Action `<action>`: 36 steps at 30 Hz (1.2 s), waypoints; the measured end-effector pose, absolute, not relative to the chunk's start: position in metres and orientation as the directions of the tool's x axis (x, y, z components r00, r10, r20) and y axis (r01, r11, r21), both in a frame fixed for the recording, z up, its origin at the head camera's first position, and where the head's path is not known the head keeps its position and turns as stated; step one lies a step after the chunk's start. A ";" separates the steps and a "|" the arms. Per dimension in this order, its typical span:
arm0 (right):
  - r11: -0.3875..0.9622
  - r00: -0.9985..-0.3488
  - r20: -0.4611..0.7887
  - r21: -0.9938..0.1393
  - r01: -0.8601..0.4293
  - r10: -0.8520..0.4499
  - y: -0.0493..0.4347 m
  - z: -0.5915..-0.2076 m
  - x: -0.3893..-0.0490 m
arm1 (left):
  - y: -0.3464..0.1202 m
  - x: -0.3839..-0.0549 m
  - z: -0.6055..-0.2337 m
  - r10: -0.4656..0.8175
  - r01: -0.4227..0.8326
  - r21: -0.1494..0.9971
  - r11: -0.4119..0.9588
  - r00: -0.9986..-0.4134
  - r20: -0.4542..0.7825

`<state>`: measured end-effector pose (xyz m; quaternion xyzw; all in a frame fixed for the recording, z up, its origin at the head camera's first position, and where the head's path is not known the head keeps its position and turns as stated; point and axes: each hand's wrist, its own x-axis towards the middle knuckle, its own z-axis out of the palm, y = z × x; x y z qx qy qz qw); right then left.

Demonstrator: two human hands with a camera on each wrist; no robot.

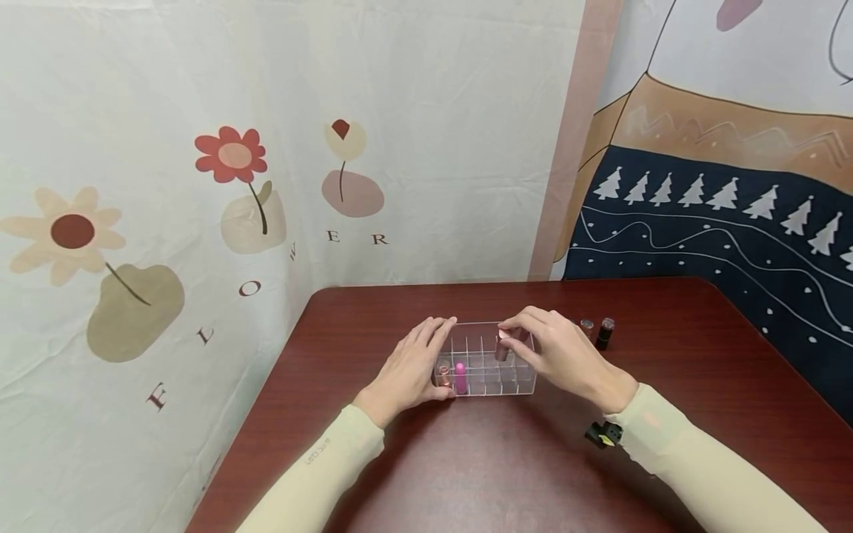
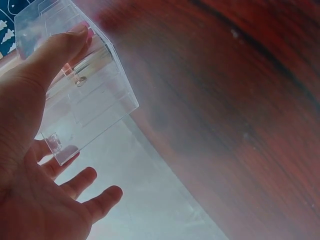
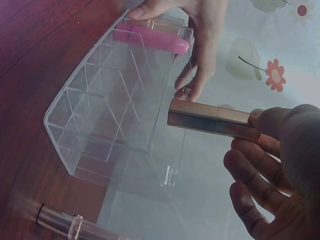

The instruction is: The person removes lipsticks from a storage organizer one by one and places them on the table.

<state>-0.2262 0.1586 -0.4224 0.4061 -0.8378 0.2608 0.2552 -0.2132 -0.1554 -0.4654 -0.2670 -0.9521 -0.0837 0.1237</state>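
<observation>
A clear acrylic lipstick organizer (image 1: 493, 389), divided into compartments, stands on the table. My left hand (image 1: 408, 364) grips its left end, with the thumb at the front and the fingers at the back. Inside that end are a bright pink tube (image 3: 152, 40) and a copper-coloured lipstick (image 1: 443, 374), side by side. Between thumb and fingertips, my right hand (image 1: 566, 352) pinches one end of a rose-gold lipstick (image 3: 200, 117). That lipstick is held over the organizer's right-hand part, its free end toward the compartments. In the right wrist view the other right fingers are loosely bent.
On the dark red table (image 1: 453, 474), a black lipstick with a clear top (image 1: 605, 334) and another tube (image 1: 586, 326) stand to the right of the organizer, behind my right hand. Printed cloths (image 1: 433, 148) hang behind and left of the table.
</observation>
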 end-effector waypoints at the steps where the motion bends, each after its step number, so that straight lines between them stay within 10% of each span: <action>1: 0.536 -0.542 0.640 -0.232 -0.812 -0.545 0.160 -0.422 -0.226 | -0.155 -0.213 -0.466 0.487 0.528 0.094 0.844 -0.827 0.279; 36: 0.599 -0.541 0.694 -0.195 -0.777 -0.476 0.203 -0.410 -0.233 | -0.155 -0.212 -0.465 0.488 0.535 0.103 0.838 -0.821 0.295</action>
